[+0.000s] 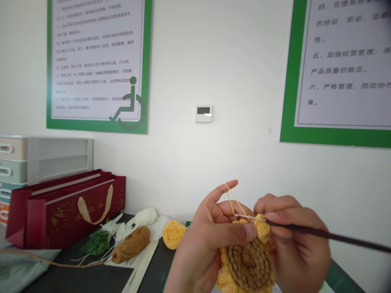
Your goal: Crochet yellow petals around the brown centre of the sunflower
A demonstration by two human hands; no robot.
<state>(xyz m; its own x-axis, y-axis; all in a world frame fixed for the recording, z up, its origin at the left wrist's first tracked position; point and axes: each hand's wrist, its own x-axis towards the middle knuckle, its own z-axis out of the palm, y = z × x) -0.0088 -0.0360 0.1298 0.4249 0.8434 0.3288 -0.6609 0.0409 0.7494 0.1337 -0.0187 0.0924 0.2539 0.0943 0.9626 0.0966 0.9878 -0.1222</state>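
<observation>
My left hand (210, 236) pinches the top edge of a round crocheted flower (249, 260), brown in the middle with yellow petals round it. Its raised index finger carries a strand of yellow yarn (231, 199) that runs down to the work. In my right hand (293, 240) is a crochet hook (324, 233) with a dark handle, gripped close to its metal shaft. The silver tip lies by the yellow stitches at the flower's upper edge, close to the strand. The flower's lower edge is cut off by the frame.
A yellow yarn ball (174, 234), a brown skein (131, 244), green yarn (96, 242) and white yarn (146, 217) lie on the dark table (88, 278). Dark red gift bags (67, 213) and a drawer unit (61, 154) stand at left. A wall with green-framed posters (148, 65) rises behind.
</observation>
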